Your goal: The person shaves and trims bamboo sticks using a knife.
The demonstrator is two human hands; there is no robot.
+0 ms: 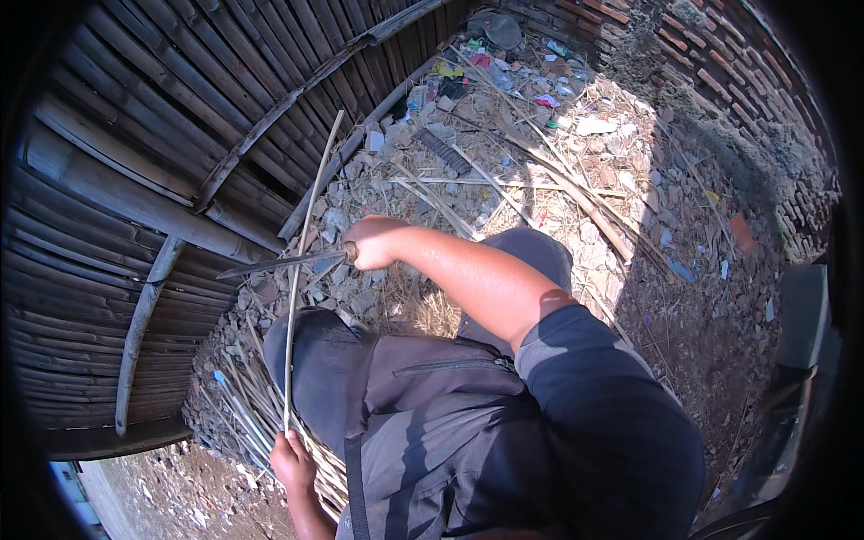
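My left hand (294,461) is closed around the lower end of a long, thin bamboo strip (289,360). The strip rises past my left knee, its far end up near the slatted wall. My right hand (373,241), arm stretched across my body, grips the handle of a long-bladed knife (315,257). Its dark blade points left and crosses the strip a little above the knee; whether the two touch, I cannot tell. Beside my left leg lies a bundle of bamboo strips (241,409), partly hidden by my leg and forearm.
A dark bamboo-slat wall (216,108) stands close on the left, with a brick wall (720,67) at the far right. Rubble (360,184), straw and coloured litter (477,67) cover the ground. Long bamboo pieces (576,193) lie ahead of my knees.
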